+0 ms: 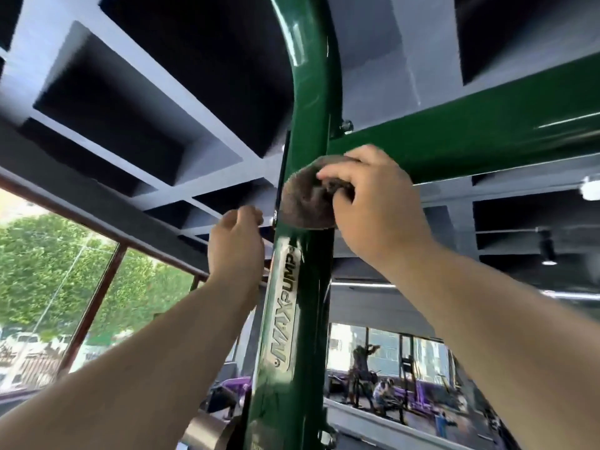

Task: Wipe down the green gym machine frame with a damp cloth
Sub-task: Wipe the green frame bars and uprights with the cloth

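Head view: right hand (373,206) bunches the cloth (305,203) onto the green frame (308,102) for scrubbing pressure; left hand (237,245), at cloth's 9 o'clock, curled, grip unclear.

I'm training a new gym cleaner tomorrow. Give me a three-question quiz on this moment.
1. True or false: the cloth lies against the green upright post.
2. Which hand grips the cloth: A) left, B) right?
3. Fill in: the brand plate on the post sits ___ the cloth.

Key: 1 true; 2 B, the right hand; 3 below.
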Available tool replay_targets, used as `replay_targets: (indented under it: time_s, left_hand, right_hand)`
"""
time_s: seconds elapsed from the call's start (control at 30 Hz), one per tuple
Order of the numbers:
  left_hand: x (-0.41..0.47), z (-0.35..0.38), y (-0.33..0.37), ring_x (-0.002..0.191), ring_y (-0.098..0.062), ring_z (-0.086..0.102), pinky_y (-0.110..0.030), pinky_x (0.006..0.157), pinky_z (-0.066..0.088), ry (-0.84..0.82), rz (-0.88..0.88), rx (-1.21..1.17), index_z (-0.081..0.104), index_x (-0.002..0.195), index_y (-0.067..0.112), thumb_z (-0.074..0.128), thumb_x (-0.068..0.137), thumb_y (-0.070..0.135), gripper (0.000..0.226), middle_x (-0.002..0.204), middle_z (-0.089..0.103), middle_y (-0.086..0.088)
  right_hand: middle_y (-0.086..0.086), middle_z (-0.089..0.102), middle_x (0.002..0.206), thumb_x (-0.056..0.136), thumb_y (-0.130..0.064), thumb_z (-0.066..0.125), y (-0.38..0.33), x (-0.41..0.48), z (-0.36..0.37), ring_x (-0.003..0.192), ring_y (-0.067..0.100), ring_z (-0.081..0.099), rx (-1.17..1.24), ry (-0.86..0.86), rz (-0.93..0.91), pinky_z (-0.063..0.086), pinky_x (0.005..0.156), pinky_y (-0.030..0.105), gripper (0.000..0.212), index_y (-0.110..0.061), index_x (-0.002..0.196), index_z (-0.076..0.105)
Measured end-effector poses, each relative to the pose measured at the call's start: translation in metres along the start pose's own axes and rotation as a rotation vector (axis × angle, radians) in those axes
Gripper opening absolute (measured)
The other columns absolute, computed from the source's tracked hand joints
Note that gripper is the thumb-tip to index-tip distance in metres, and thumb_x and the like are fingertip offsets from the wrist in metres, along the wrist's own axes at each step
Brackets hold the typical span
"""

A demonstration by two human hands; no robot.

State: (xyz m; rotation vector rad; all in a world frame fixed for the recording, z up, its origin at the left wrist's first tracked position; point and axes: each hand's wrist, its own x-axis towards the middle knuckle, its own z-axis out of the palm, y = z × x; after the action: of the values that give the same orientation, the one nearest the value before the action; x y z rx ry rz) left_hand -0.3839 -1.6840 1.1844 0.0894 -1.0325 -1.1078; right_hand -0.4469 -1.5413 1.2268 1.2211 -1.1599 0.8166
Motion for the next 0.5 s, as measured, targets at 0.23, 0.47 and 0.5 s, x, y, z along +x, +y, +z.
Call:
replay_targets:
  time_s: [0.23, 0.47, 0.5]
  left_hand:
    - [0.015, 0.021, -0.059, 0.096, -0.035, 0.067, -0.047, 0.094, 0.051, -0.283, -0.376, 0.091, 0.07, 0.105, 0.012, 0.026, 0.066, 0.085, 0.093, 0.103, 0.071, -0.018]
    - [0.024, 0.012, -0.088, 0.068, -0.028, 0.068, -0.034, 0.075, 0.052, -0.497, -0.417, 0.035, 0.074, 0.076, 0.009, 0.027, 0.086, 0.08, 0.085, 0.07, 0.072, -0.014]
    - [0.026, 0.017, -0.088, 0.074, -0.026, 0.068, -0.033, 0.079, 0.051, -0.442, -0.398, 0.047, 0.074, 0.078, 0.012, 0.026, 0.087, 0.078, 0.081, 0.075, 0.072, -0.015]
  right_hand:
    - [0.001, 0.068, 0.117, 0.09, -0.036, 0.062, 0.013, -0.007, 0.053, 0.126, 0.026, 0.052, -0.409, -0.229, -0.288, 0.031, 0.11, 0.042, 0.025, -0.017, 0.104, 0.066]
    - [0.0, 0.02, 0.164, 0.101, -0.021, 0.04, 0.014, 0.082, 0.063, 0.152, 0.02, 0.008, -0.658, -0.267, -0.156, -0.005, 0.121, 0.045, 0.044, -0.025, 0.145, 0.043]
    - [0.0, 0.017, 0.164, 0.102, -0.023, 0.037, 0.007, 0.072, 0.072, 0.152, 0.02, 0.006, -0.654, -0.316, -0.201, -0.003, 0.121, 0.043, 0.048, -0.024, 0.149, 0.038]
